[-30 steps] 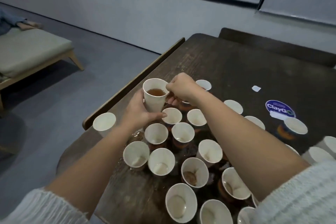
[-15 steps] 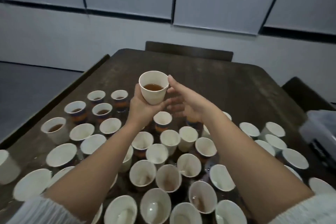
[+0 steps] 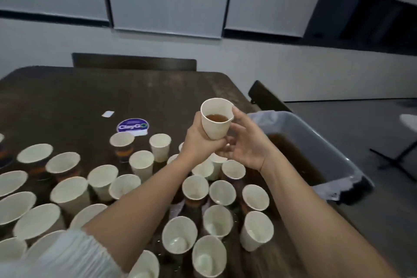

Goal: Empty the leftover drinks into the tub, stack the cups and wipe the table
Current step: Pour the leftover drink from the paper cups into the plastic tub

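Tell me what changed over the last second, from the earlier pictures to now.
The left hand has carried the paper cup of brown drink up off the cluster of cups and rightward toward the grey tub, which has come into view. The right hand let go of the rim and now cradles the cup with opened fingers. Unchanged: the left hand's grip, the drink still inside, the other cups standing on the table.
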A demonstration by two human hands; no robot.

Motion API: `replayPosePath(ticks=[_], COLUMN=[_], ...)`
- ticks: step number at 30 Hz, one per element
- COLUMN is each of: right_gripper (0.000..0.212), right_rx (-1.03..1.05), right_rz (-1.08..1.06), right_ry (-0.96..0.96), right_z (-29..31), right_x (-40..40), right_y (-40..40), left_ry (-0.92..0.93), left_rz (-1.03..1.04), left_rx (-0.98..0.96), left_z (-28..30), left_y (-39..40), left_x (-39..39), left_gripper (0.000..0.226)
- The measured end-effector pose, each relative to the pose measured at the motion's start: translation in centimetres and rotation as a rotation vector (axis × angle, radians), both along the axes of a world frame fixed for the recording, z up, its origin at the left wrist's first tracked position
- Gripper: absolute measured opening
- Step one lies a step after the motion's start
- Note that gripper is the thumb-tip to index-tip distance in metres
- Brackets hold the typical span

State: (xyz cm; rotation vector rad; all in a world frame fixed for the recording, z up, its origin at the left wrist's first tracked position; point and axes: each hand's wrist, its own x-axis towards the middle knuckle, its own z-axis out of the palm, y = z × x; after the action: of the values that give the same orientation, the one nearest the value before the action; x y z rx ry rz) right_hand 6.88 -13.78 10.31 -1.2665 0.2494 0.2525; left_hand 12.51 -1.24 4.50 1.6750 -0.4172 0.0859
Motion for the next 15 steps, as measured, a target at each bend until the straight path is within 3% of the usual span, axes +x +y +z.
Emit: replayPosePath(ticks=[8, 11, 15], right_gripper=[0.050, 0.047, 0.026], right_rx=[0.051, 0.057, 0.062], right_rz=[-0.234, -0.320, -0.415], right_ry=[0.033, 0.033, 0.051], right_z=[-0.6, -1.1, -1.7], right_x=[-3.4, -4.0, -4.1], right_y=[-11.6, -14.6, -17.6], left_ry=[0.044, 0.048, -0.039], left_rz=[-0.235, -0.348, -0.425], left_rx=[0.044, 0.095, 0.204], left_z=[-0.7, -0.6, -0.9], left_y=[-13.1, -16.2, -18.9], left_x=[-1.4, -1.4, -0.6], left_gripper=[0.084, 0.074, 0.073])
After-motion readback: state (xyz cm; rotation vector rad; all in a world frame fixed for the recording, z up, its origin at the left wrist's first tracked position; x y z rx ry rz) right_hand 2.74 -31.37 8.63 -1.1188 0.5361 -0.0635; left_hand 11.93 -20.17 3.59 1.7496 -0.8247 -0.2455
